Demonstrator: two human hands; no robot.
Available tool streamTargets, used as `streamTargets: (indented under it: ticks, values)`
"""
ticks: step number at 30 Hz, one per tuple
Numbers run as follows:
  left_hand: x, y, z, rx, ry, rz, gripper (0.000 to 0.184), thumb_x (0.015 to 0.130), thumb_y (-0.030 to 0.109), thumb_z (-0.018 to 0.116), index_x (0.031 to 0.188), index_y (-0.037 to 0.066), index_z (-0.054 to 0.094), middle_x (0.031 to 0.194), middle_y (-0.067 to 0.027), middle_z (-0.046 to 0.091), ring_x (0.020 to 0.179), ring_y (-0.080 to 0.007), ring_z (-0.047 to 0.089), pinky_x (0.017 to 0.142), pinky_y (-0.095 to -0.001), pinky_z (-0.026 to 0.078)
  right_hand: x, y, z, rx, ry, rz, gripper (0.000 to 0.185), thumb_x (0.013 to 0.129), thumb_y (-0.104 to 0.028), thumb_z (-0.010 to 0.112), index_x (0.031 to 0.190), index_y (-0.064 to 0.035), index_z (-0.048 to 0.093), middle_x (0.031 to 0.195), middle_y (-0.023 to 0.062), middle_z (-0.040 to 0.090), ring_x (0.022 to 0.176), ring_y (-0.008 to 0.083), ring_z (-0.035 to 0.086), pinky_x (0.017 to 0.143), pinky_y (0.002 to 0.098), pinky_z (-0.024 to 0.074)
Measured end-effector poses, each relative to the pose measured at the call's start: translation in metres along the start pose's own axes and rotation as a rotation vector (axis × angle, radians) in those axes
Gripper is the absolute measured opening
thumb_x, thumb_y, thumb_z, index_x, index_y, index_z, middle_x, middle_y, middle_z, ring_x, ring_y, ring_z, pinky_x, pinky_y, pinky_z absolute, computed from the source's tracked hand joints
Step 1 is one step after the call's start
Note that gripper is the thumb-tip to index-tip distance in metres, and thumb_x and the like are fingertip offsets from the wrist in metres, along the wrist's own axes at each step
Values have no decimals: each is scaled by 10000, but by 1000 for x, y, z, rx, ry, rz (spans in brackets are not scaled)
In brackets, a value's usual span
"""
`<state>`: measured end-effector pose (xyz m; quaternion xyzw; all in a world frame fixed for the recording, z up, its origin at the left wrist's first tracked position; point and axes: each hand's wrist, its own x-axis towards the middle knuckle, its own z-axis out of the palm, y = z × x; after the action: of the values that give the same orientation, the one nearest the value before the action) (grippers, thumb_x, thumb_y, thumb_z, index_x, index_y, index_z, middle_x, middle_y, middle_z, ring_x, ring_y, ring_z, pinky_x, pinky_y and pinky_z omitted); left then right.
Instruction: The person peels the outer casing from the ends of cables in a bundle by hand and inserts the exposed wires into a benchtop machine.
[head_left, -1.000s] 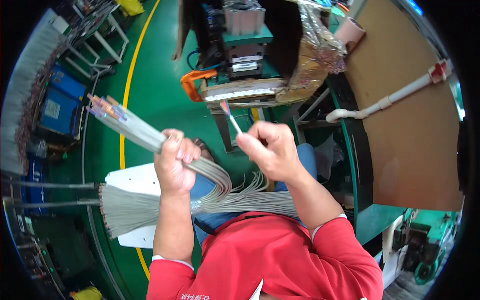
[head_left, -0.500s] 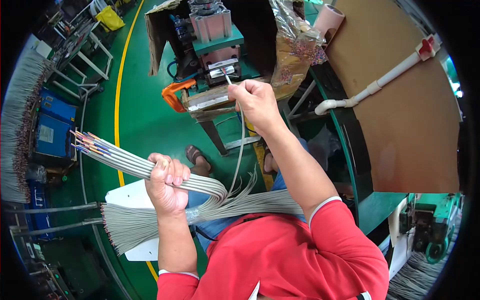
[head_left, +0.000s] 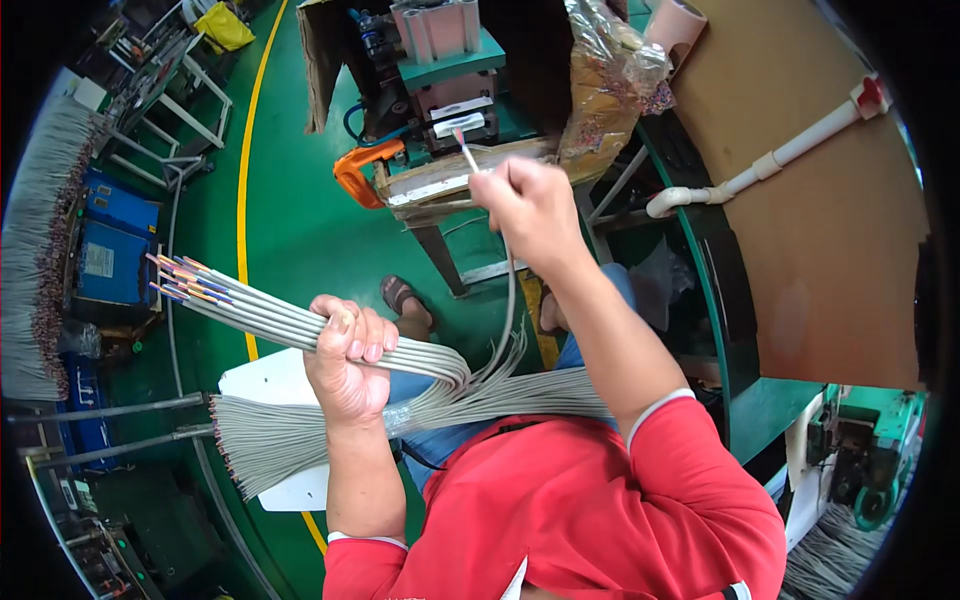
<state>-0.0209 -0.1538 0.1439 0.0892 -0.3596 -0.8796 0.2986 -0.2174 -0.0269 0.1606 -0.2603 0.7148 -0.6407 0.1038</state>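
Note:
My left hand (head_left: 350, 360) is wrapped round a bundle of grey cables (head_left: 265, 315), whose ends with coloured wires point to the upper left. Between the thumb and fingers of my right hand (head_left: 530, 215) is a single grey cable (head_left: 510, 300). Its coloured wire tips are just in front of the machine's slotted metal block (head_left: 462, 122). Across my lap lies a larger bundle of grey cables (head_left: 500, 400), wrapped with clear tape (head_left: 398, 418) near the middle. A white board (head_left: 275, 385) shows under its left part.
An orange clamp (head_left: 362, 172) grips the left edge of the machine's stand. A white pipe (head_left: 790, 150) runs along the brown board (head_left: 820, 240) at the right. Blue bins (head_left: 110, 250) and hanging cables (head_left: 35, 240) are at the left.
My right hand has moved forward from above my lap to the front of the machine with the single cable. My left hand still holds the bundle. The view has shifted a little.

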Motion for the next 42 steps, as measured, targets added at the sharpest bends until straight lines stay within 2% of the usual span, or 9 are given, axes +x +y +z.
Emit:
streamTargets:
  ticks: [5,10,14,17,22,26,29,38,42]
  values:
    - [1,-13,16,71,139,-31,114,895,101,620,993,48,596,707,-6,539,609,-146,523,691,-352,480,-43,-4,-1,-124,46,-364,109,850,-94,726,832,2,677,675,44,604,584,83,539,525,250,407]
    - [-4,-27,14,323,5,-54,165,914,67,623,1071,16,618,843,-38,637,722,-157,612,749,-348,515,-54,-20,-4,-141,288,-483,102,834,-70,741,875,4,684,685,43,600,580,103,544,531,251,420]
    - [-4,-33,15,456,-155,-162,286,891,12,647,1170,-1,586,1039,-74,645,939,-187,643,895,-344,518,-52,-33,-2,-42,46,-412,101,842,-67,731,893,7,684,712,60,614,582,105,551,523,245,417]
    - [-4,-37,32,498,-137,-66,145,915,59,667,1040,-11,645,912,-43,669,805,-118,636,702,-256,513,-48,-28,9,-8,-157,-461,101,843,-70,731,901,3,690,718,77,620,598,88,561,528,242,428]
    - [-8,-39,25,507,-56,-26,191,916,81,664,1086,3,628,830,-24,649,723,-110,619,674,-257,508,-55,-20,11,-9,-146,-441,86,843,-72,727,871,-2,685,686,64,621,583,73,563,515,248,438]
    - [-5,-26,22,194,95,-24,301,919,126,658,1186,11,578,711,14,567,615,-94,553,618,-256,484,-67,-22,5,-70,-226,-334,96,839,-72,726,819,-4,662,634,49,608,542,76,556,496,251,442]
    - [-3,-17,9,164,-11,-126,441,896,221,669,1251,8,517,638,32,458,545,-82,453,564,-255,424,-72,-15,7,-56,-253,-295,138,829,-67,730,761,-9,626,602,34,593,516,72,542,469,245,423]
    - [-5,-10,22,158,-66,-142,526,850,182,708,1272,-28,475,563,51,412,473,-62,411,484,-263,405,-78,-13,5,-137,-265,-264,177,808,-68,742,723,-13,597,606,45,601,497,95,551,459,252,422]
    - [-10,-6,16,485,-375,-256,521,840,174,712,1258,-45,490,568,53,417,469,-56,408,475,-262,403,-80,-17,2,-169,-291,-263,183,802,-70,744,707,-13,598,598,53,601,489,112,554,456,261,425]
